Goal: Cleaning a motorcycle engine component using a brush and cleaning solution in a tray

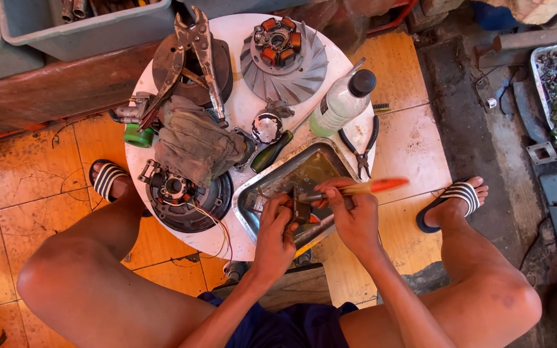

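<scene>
Left hand (274, 227): closed around a small dark metal part (299, 210), held over the metal tray (320, 161). Right hand (352, 216): clamped on an orange-handled brush (356, 189), bristle end touching the part, handle pointing right and away. Directly beneath the grip: tray, shallow liquid inside. Left of the grip: round dark engine component (185, 200) with trailing wires. Beyond the grip: green-handled screwdriver (272, 151), crumpled grey rag (195, 138), clear plastic bottle (343, 102), pliers (362, 148). Farthest: finned metal disc (285, 59) and locking pliers (188, 58), all on the round white table (240, 109).
</scene>
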